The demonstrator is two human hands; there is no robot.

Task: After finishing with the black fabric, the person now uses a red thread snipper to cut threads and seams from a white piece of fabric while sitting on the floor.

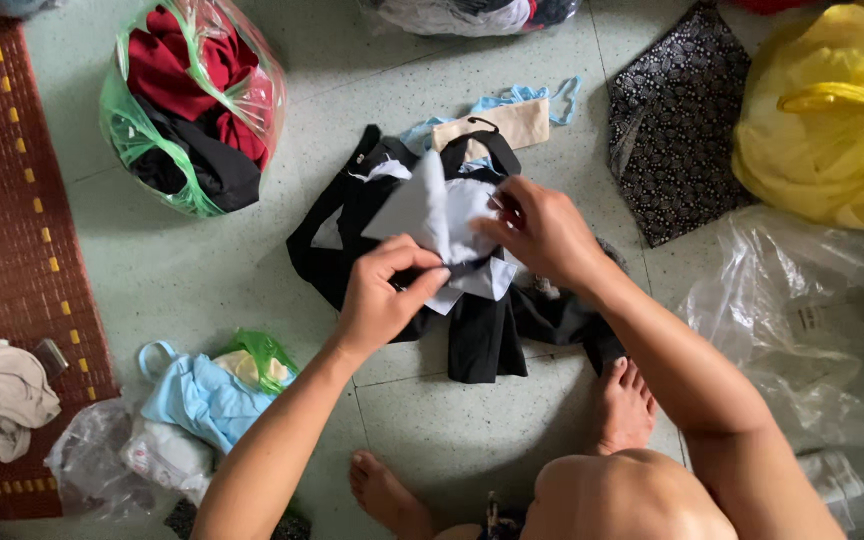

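A black garment (pixel 477 330) with white trim lies spread on the pale green tiled floor. My left hand (pixel 384 295) pinches a white piece of the fabric (pixel 422 205) at its lower edge. My right hand (pixel 542 230) grips the same white fabric from the right side, fingers curled over it. The white piece stands up in a peak between both hands, above the black garment. My bare feet (pixel 622 410) rest on the floor just below the garment.
A green clear bag (pixel 192 105) of red and black clothes sits at upper left. A yellow bag (pixel 832 110) and dark patterned cloth (pixel 677 120) lie at upper right. Light blue clothing (pixel 197 395) lies at lower left, a red mat (pixel 7 220) along the left, clear plastic (pixel 812 320) at right.
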